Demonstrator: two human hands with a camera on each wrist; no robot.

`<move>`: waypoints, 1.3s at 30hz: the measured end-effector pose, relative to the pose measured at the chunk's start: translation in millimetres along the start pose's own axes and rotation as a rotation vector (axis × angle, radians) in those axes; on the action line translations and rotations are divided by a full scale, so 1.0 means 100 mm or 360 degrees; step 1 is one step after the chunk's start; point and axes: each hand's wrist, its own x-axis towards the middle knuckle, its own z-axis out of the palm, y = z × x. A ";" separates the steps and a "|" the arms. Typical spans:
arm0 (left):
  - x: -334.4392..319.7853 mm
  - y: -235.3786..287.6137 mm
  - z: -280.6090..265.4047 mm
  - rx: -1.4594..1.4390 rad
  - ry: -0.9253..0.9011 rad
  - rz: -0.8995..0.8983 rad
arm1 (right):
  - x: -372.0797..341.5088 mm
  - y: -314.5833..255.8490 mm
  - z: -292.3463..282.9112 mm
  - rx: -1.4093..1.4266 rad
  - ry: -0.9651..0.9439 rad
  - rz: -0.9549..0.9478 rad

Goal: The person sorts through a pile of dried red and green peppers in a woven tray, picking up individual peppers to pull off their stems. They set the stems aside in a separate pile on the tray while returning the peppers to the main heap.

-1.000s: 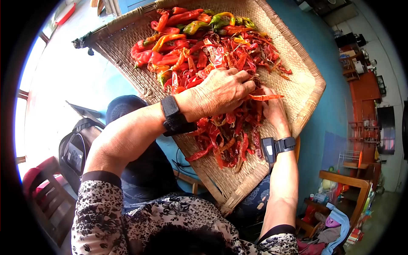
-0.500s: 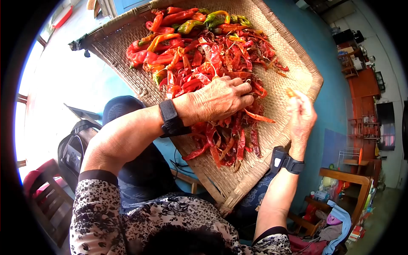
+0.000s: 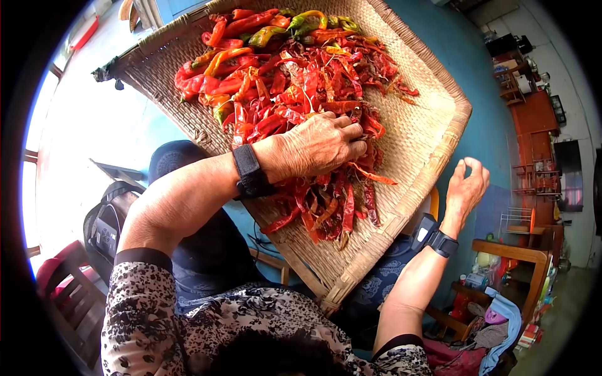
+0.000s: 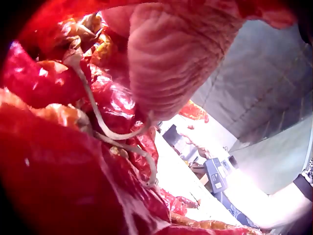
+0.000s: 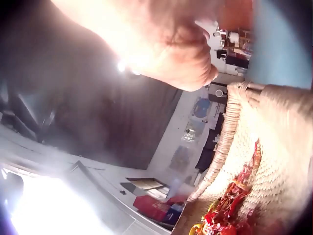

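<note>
Dried red chili peppers (image 3: 313, 216) lie heaped on a woven basket tray (image 3: 433, 113); fresher red, orange and green peppers (image 3: 244, 28) lie toward its far side. My left hand (image 3: 316, 145) rests on the heap, fingers bent down into the chilies and fingertips hidden. The left wrist view shows shiny red skins and a curled chili stem (image 4: 98, 110) close beside that hand. Past the tray's right rim, my right hand (image 3: 465, 191) is raised with loosely bent fingers, and nothing shows in it. The right wrist view has this hand (image 5: 171, 58) above the rim.
The tray lies over my lap. On the left stand a dark backpack (image 3: 103, 225) and a wooden chair (image 3: 75, 294). At the lower right, a wooden chair (image 3: 511, 250) holds clothes (image 3: 495, 332). Shelves and furniture (image 3: 533, 131) line the far right.
My right hand has moved from beside the left hand, out over the tray's right rim; the small orange piece it held half a second ago no longer shows. My left hand stays on the chilies.
</note>
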 end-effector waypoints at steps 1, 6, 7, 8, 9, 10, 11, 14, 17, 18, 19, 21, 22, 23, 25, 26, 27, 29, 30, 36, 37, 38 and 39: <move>0.00 0.00 0.01 0.0007 0.0014 0.0011 | 0.02 -0.05 0.00 0.0362 -0.0106 0.0067; -0.01 0.01 -0.04 -0.0004 -0.0006 0.0010 | -0.16 -0.56 0.02 0.0923 -0.1358 -0.0020; -0.02 0.02 -0.06 -0.0033 -0.0010 0.0006 | -0.19 -0.69 -0.01 0.0737 -0.1533 -0.0191; -0.02 0.02 -0.07 -0.0034 -0.0014 0.0002 | -0.20 -0.80 -0.05 0.0545 -0.1703 -0.0365; -0.03 0.03 -0.09 -0.0026 -0.0039 0.0003 | -0.23 -0.89 -0.14 0.0496 -0.1673 -0.0403; -0.02 0.03 -0.11 -0.0017 -0.0061 0.0004 | -0.30 -0.86 -0.07 0.0372 -0.1723 -0.0525; -0.02 0.02 -0.13 -0.0045 -0.0064 0.0025 | -0.39 -0.81 0.00 0.0469 -0.1535 -0.0621; -0.04 0.03 -0.10 -0.0011 0.0002 0.0040 | -0.46 -0.81 0.12 0.0444 -0.1522 -0.0667; -0.04 0.04 -0.09 0.0000 -0.0023 0.0037 | -0.34 -0.85 0.09 0.0421 -0.1682 -0.0536; -0.04 0.04 -0.09 0.0007 -0.0051 0.0032 | -0.30 -0.87 0.07 0.0529 -0.1665 -0.0463; -0.05 0.04 -0.09 0.0010 -0.0046 0.0029 | -0.37 -0.74 0.23 0.0858 -0.1637 -0.0175; -0.06 0.04 -0.09 -0.0013 0.0042 0.0041 | -0.20 -0.79 0.11 0.1166 -0.1593 0.0135; -0.06 0.05 -0.09 -0.0013 0.0044 0.0039 | -0.16 -0.75 0.10 0.1352 -0.1514 0.0217; -0.06 0.06 -0.10 -0.0011 0.0014 0.0041 | -0.14 -0.72 0.09 0.1478 -0.1414 0.0144; -0.05 0.07 -0.11 -0.0009 -0.0016 0.0047 | -0.08 -0.75 0.07 0.1587 -0.1170 0.0201; -0.05 0.08 -0.11 -0.0024 -0.0004 0.0062 | -0.06 -0.76 0.07 0.1691 -0.0926 0.0256; -0.05 0.08 -0.11 -0.0039 0.0008 0.0075 | -0.04 -0.70 0.09 0.1573 -0.0734 0.0211; -0.05 0.08 -0.10 -0.0037 -0.0011 0.0072 | 0.04 -0.67 -0.01 0.1278 -0.0410 0.0333; -0.06 0.08 -0.09 -0.0037 -0.0028 0.0071 | 0.09 -0.67 -0.08 0.1052 -0.0233 0.0343; -0.06 0.09 -0.10 0.0006 -0.0085 0.0067 | 0.14 -0.20 -0.15 -0.0116 0.0175 0.0341; -0.06 0.09 -0.10 0.0005 -0.0084 0.0068 | 0.11 -0.17 -0.12 -0.0117 0.0175 0.0341; -0.06 0.10 -0.11 0.0015 -0.0082 0.0070 | 0.09 -0.19 -0.11 -0.0307 -0.0008 0.0368; -0.05 0.10 -0.11 0.0025 -0.0080 0.0072 | 0.07 -0.20 -0.11 -0.0498 -0.0193 0.0394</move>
